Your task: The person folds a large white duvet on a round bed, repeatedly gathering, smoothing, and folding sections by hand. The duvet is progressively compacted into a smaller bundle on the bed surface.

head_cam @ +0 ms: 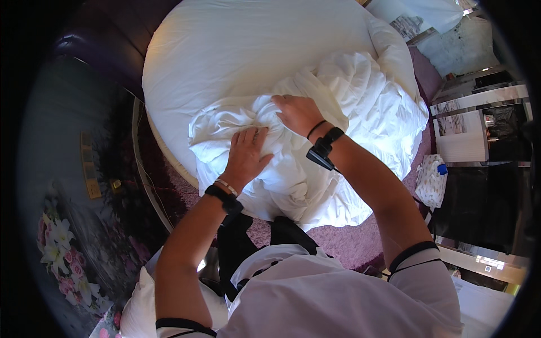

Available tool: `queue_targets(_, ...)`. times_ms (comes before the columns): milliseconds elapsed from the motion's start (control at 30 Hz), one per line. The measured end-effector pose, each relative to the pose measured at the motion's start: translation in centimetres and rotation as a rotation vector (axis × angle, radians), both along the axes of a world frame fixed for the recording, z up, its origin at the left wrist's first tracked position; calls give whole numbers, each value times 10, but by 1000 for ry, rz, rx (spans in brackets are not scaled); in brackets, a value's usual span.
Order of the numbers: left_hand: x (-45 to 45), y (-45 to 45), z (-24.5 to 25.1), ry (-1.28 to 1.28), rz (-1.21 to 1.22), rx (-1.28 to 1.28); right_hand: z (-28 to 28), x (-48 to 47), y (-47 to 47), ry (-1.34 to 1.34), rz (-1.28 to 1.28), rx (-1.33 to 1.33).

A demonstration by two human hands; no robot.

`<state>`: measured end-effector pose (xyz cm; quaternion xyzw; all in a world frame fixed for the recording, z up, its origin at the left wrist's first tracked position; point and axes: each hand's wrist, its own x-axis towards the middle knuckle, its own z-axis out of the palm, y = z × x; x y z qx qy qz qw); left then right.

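A crumpled white duvet or bed cover lies bunched over the near side of a round bed with a white sheet. My left hand rests palm down on the folds, its thumb spread away from the fingers. Further up and to the right, my right hand has its fingers curled into the cloth, pinching a fold. Its fingertips are partly hidden in the fabric. Part of the cover hangs off the bed's near edge.
Purple carpet surrounds the bed, and a dark padded headboard stands at upper left. A white pillow lies behind my left arm. At right are a patterned tissue pack and dark glossy furniture. A cable runs along the left wall.
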<state>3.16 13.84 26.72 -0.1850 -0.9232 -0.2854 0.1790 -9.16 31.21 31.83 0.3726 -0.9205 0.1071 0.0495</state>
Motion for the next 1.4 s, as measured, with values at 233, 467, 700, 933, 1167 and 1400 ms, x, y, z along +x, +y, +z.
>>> queue_targets(233,14,-7,-25,-28,-209,-128,38,-32,-21,113,26,126)
queue_targets(467,62,-131,-41,-143,-120,-457,50,-73,46,119,-56,161)
queue_targets(700,113,-158,-69,-244,-107,-497,-16,-79,104,-160,-401,253)
queue_targets(933,147,-198,-96,-424,-93,-501,-32,-127,172,-152,-677,283)
queue_targets(1167,114,-185,-93,-627,-28,-306,-29,-106,109,123,-268,247)
queue_targets(1400,33,-89,-47,-359,-2,-104,-68,14,7,-161,290,63)
